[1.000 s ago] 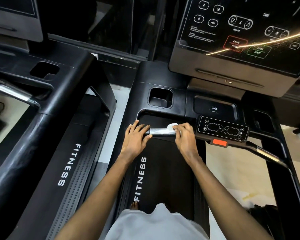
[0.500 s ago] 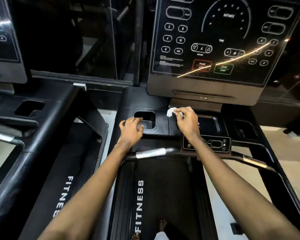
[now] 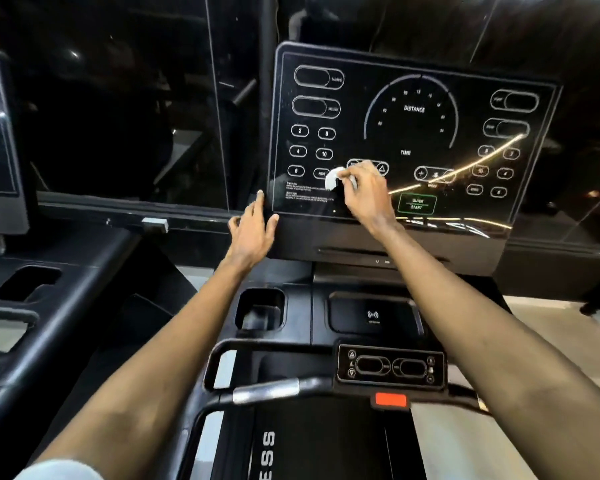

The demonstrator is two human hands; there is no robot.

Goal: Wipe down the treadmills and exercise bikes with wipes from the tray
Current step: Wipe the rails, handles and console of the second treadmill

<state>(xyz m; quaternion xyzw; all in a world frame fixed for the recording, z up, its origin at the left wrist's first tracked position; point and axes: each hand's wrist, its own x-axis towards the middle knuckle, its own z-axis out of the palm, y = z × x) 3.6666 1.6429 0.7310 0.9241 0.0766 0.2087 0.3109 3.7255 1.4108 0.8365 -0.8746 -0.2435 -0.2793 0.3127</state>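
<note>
A black treadmill stands in front of me, its glossy display panel [image 3: 413, 133] upright at centre. My right hand [image 3: 368, 195] pinches a crumpled white wipe [image 3: 333, 178] and presses it on the lower left part of the panel, near the number buttons. My left hand [image 3: 253, 226] is spread with relaxed fingers at the panel's lower left corner, fingertips touching its edge. Below lie the console deck with a cup holder [image 3: 260, 310], the small control pad [image 3: 390, 367] with a red stop tab, and the silver-sleeved handlebar [image 3: 267, 389].
A second treadmill [image 3: 32, 306] stands close on the left, its own screen at the far left edge. Dark glass panes rise behind both machines. Pale floor shows at the right, beside the running belt [image 3: 309, 445].
Both hands rose from the handlebar, over the console deck, up to the display panel. The right hand carried the wipe along. The view tilted upward.
</note>
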